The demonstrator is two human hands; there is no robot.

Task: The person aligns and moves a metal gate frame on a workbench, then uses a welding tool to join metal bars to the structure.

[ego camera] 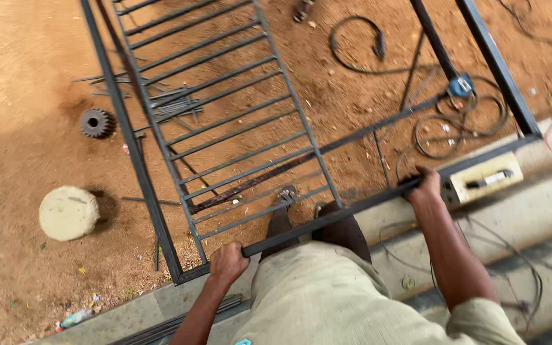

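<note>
Steel is what both sets of fingers close on: the left hand [227,260] and the right hand [424,186] each wrap the near rail of a dark, welded metal grille frame [225,121] with many parallel crossbars. That frame lies tilted over red-brown dirt ground [20,76], its near rail raised to about knee height in front of the person's legs, the far end running away out of view.

By the look of it, the step in hand is lifting or shifting the grille; any further move would need an even pull from both hands, since the frame is long.

Room is tight on the right, where coiled black cables [461,118] and a blue tool [460,85] lie near. To the left, a round concrete block [68,213] and a toothed metal gear [96,122] sit well apart from the frame.
</note>
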